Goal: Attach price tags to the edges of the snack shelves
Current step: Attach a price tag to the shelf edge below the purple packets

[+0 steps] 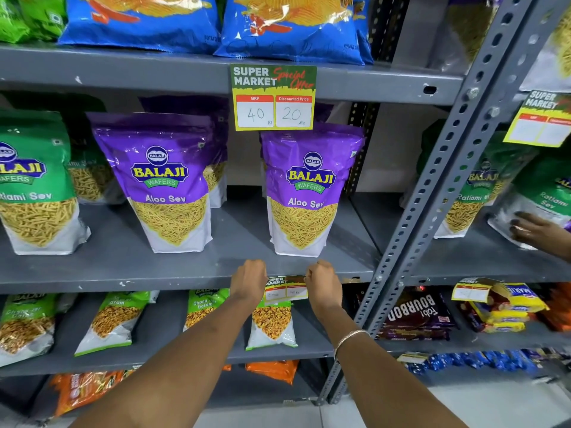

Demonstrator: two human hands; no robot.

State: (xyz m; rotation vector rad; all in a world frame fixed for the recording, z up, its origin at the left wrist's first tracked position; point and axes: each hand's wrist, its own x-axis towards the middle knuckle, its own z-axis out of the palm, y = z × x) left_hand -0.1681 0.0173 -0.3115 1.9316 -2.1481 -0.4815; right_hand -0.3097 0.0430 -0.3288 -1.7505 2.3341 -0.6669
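Both forearms reach up from the bottom of the frame toward the middle shelf edge [154,281]. Bracelet [350,336] on the right wrist.

Left hand [248,281] at the shelf lip, knuckles toward the camera, curled closed against the left end of a price tag [285,290]. Right hand [323,281] at the tag's right end, also curled. Fingers of both hands lie on the far side of the knuckles; they look pressed together on the tag's upper corners, though the pinch itself is hidden.

Tag sits on the front edge of the middle shelf, between the two hands, hanging down below the lip. Green header, yellow border, two white price boxes with faint writing too small to read.

On the shelf just above and behind it: a purple Aloo Sev pouch [304,193], upright. A second purple pouch [163,183] stands to its left, well apart.

Upper shelf edge carries an attached tag [273,97] reading MRP 40, Discounted Price 20.

Neighbouring rack to the right: another person's hand [537,231] near green Ratlami Sev packs [543,199], blurred.
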